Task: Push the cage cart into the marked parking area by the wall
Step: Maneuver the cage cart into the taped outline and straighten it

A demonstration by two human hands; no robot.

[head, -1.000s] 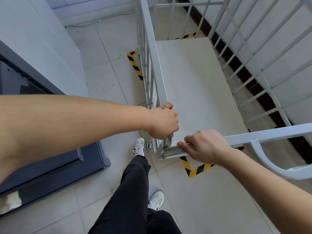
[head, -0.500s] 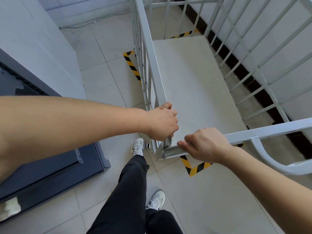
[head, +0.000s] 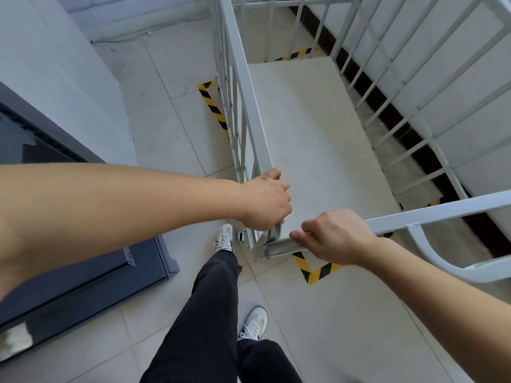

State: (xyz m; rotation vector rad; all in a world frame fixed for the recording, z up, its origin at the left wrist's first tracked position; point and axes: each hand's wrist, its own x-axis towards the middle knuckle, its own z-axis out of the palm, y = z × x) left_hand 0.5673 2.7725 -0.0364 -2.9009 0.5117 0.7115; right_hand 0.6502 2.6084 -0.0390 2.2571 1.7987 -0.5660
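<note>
The white metal cage cart point(head: 318, 139) fills the middle and right of the view, with barred sides and a flat pale floor panel. My left hand point(head: 265, 201) is closed on the near left corner of its top rail. My right hand point(head: 336, 236) grips the near top rail just right of that corner. Yellow-and-black tape point(head: 214, 109) marks the parking area on the tiled floor; a strip shows left of the cart, a corner point(head: 313, 270) under its near edge, another piece point(head: 297, 54) at the far end. The cart stands over the marked area, beside the right wall.
A dark grey cabinet or door point(head: 83, 275) stands at the left, close to my left leg. A white wall point(head: 55, 78) rises behind it. My legs in black trousers and white shoes point(head: 225, 237) are just behind the cart. Open tiled floor lies left of the cart.
The cart has moved slightly forward and left relative to the floor tape. Both hands keep the same grip on the rail.
</note>
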